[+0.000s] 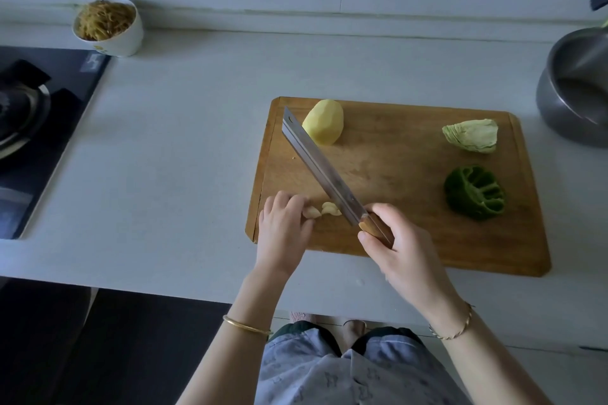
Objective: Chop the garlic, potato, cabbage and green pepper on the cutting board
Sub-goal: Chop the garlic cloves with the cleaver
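Garlic (330, 209): a few peeled cloves in a clump at about 8 o'clock on the cutting board (394, 181), near its left edge. Left hand (284, 223) comes in from 6 o'clock, its fingers (296, 202) curled down and pinching the leftmost clove; the other cloves lie just beside, loose.

Right hand (398, 246) is wrapped tight round the wooden handle of the knife (316, 161), thumb along the handle's left side. The blade runs from the handle up toward 11 o'clock and passes just right of the garlic, with its tip near the board's top-left corner. Cannot tell whether the edge touches the board or the cloves.

Potato (324, 122): peeled, whole, at 11 o'clock on the board, just right of the blade tip. Cabbage (472, 135): pale wedge at 2 o'clock, uncut. Green pepper (475, 192): at 3 o'clock, open hollow side facing up, below the cabbage and apart from it.

The board lies flat on the grey table (181, 141). White bowl (108, 28) of brownish shreds at 10 o'clock, by the back wall. Black stove (39, 128) at 9 o'clock, set in the table. Metal pot (579, 85) at 2 o'clock, just off the board's corner. A gold bangle (246, 327) on the left wrist, a thin bracelet (455, 329) on the right.
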